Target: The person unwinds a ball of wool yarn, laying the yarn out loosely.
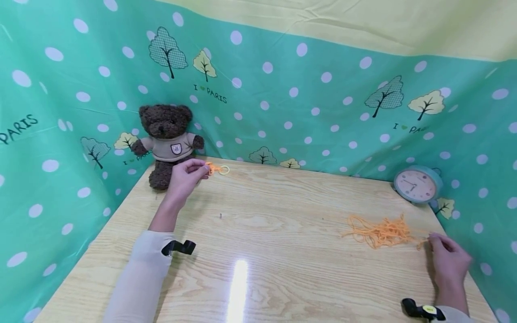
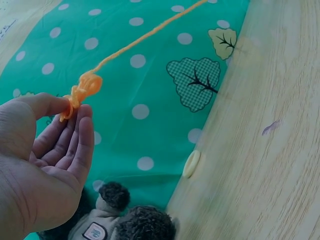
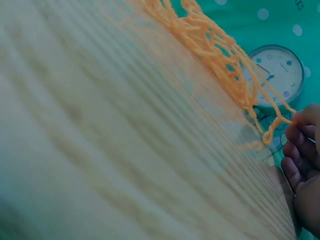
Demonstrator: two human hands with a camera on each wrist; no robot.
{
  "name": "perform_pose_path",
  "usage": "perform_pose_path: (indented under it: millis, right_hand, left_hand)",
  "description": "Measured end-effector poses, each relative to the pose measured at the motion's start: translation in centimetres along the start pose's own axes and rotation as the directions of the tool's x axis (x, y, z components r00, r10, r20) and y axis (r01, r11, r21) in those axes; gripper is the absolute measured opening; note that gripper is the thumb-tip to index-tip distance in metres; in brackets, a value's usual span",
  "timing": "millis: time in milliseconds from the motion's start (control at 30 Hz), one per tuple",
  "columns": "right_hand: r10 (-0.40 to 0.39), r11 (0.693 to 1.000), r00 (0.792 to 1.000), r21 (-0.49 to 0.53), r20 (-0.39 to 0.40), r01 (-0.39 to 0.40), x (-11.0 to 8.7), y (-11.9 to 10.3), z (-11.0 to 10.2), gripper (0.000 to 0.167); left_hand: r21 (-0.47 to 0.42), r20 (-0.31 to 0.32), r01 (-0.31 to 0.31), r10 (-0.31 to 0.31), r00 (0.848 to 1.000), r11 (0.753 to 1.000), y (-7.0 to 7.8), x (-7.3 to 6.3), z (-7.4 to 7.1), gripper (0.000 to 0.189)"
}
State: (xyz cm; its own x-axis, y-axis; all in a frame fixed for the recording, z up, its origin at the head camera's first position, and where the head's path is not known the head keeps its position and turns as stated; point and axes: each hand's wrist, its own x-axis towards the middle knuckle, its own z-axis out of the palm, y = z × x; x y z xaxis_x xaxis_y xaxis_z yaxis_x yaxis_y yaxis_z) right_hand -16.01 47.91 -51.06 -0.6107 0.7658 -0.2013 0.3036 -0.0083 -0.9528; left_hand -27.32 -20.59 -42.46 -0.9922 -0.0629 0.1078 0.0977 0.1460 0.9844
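At the back left, my left hand (image 1: 187, 179) pinches a small knotted bunch of orange yarn (image 2: 86, 90) between thumb and fingertips. From that bunch, a single strand runs up and away in the left wrist view. A pale yellow ring (image 1: 224, 169) lies just beyond it on the table. Over at the right edge, my right hand (image 1: 449, 258) pinches strands at one end of a loose tangle of orange yarn (image 1: 379, 231). A short loop (image 3: 270, 134) hangs beside those fingertips, and the tangle spreads leftward over the tabletop.
A brown teddy bear (image 1: 165, 134) in a beige top sits at the back left, close behind my left hand. A round light-blue alarm clock (image 1: 418, 184) stands at the back right, behind the tangle. Green dotted cloth (image 1: 282, 103) borders the wooden table (image 1: 282, 233).
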Motion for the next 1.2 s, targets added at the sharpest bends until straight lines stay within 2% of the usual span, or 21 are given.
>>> perform_pose_path:
  millis: [133,267,367,467,567,667,733,833,1200]
  right_hand:
    - [0.013,0.996,1.000,-0.086,0.019,-0.011,0.0,-0.2,0.3,0.045]
    - [0.011,1.000,1.000,-0.029,0.018,-0.010,-1.0,-1.3,1.0,0.042]
    - [-0.034,0.999,0.999,0.030,0.039,0.032,-2.4,-2.9,2.7,0.037]
    - [-0.125,0.991,0.987,0.060,0.102,0.119,-4.3,-4.7,5.2,0.035]
    - [-0.257,0.966,0.948,0.037,0.186,0.255,-6.3,-6.1,7.9,0.034]
    - [-0.370,0.925,0.890,0.011,0.268,0.381,-8.2,-6.8,10.4,0.033]
    - [-0.412,0.901,0.853,0.008,0.321,0.433,-9.2,-7.1,11.9,0.033]
    - [-0.452,0.877,0.810,0.022,0.374,0.480,-10.5,-7.3,13.7,0.035]
    - [-0.524,0.825,0.684,0.103,0.507,0.556,-13.7,-8.5,19.1,0.034]
  left_hand:
    - [-0.002,0.001,-0.003,0.003,1.000,1.000,-0.1,0.1,0.1,0.031]
    - [-0.006,0.013,-0.006,0.006,1.000,1.000,-0.2,0.2,0.1,0.029]
    - [-0.011,0.014,-0.010,0.010,1.000,1.000,-0.2,0.1,0.1,0.027]
    - [-0.005,0.020,-0.019,0.019,1.000,1.000,-0.2,0.0,0.0,0.028]
    - [-0.002,0.034,-0.027,0.027,0.999,1.000,-0.2,0.0,0.0,0.031]
    - [-0.008,0.042,-0.023,0.024,0.999,1.000,-0.2,0.0,0.1,0.033]
    - [-0.012,0.041,-0.019,0.019,0.999,1.000,-0.2,0.0,0.2,0.033]
    - [-0.014,0.039,-0.017,0.017,0.999,1.000,-0.1,0.0,0.3,0.033]
    - [-0.025,0.053,-0.015,0.016,0.998,1.000,0.0,0.0,0.3,0.031]
